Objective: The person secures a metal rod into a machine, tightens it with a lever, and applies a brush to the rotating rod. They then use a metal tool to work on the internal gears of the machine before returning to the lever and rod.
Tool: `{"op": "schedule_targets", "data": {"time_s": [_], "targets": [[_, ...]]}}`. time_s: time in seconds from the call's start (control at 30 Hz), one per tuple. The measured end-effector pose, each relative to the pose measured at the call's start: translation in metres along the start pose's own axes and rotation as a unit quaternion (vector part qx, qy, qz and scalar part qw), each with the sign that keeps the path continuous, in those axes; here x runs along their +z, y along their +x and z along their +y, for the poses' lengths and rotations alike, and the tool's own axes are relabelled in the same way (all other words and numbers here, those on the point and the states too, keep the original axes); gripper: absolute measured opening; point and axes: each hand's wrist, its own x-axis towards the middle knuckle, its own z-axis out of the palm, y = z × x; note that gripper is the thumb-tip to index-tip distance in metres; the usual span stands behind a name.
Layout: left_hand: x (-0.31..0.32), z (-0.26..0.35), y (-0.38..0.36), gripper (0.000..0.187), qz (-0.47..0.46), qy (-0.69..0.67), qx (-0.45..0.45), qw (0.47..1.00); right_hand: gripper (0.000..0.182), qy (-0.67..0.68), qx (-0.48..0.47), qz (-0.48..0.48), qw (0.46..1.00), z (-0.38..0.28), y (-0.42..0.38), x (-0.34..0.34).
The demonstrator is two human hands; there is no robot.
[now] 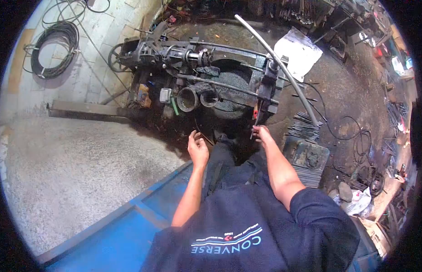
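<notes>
Fingers of right hand pinch thin rod, near upright toward machine; left hand loosely curled, empty.

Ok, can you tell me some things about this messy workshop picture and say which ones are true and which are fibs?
1. The right hand pinches a thin rod by the dark machine. True.
2. The left hand grips a hammer. False: it holds no tool that can be seen, its fingers loosely curled.
3. A coil of black cable hangs on the pale wall at the upper left. True.
4. The long bent pipe lies flat on the blue frame. False: it leans across the machine, and the blue frame is lower down beside the person.
5. A stack of thin metal rods lies to the right of the right hand. True.
</notes>
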Motion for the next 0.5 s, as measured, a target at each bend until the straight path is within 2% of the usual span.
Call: {"op": "schedule_targets", "data": {"time_s": [0.03, 0.1, 0.13, 0.2, 0.23, 0.3, 0.4, 0.5], "targets": [[-0.002, -0.001, 0.006, 0.040, -0.002, -0.009, 0.006, 1.000, 0.029, 0.040, 0.007, -0.014, 0.999, -0.002, 0.006, 0.001], [-0.002, 0.000, 0.017, 0.039, -0.025, -0.030, 0.011, 0.999, 0.026, 0.145, -0.010, 0.029, 0.989, 0.001, 0.015, 0.010], [0.002, 0.003, 0.023, 0.038, -0.047, -0.056, 0.009, 0.997, 0.026, 0.151, -0.013, 0.031, 0.988, 0.004, 0.020, 0.012], [0.008, 0.007, 0.034, 0.037, -0.086, -0.069, 0.034, 0.993, 0.025, 0.160, -0.121, 0.131, 0.971, 0.016, 0.024, 0.013], [0.011, 0.008, 0.041, 0.037, -0.107, -0.069, 0.046, 0.991, 0.025, 0.163, -0.121, 0.138, 0.969, 0.024, 0.026, 0.016], [0.016, 0.009, 0.060, 0.038, -0.129, -0.090, 0.049, 0.986, 0.030, 0.129, -0.183, 0.214, 0.951, 0.041, 0.026, 0.023], [0.014, 0.004, 0.100, 0.041, -0.156, -0.111, 0.102, 0.976, 0.034, 0.134, -0.173, 0.216, 0.952, 0.067, -0.021, 0.024], [-0.001, -0.009, 0.162, 0.041, -0.174, -0.135, 0.109, 0.969, 0.036, 0.155, -0.170, 0.204, 0.952, 0.095, -0.078, 0.033]]}}
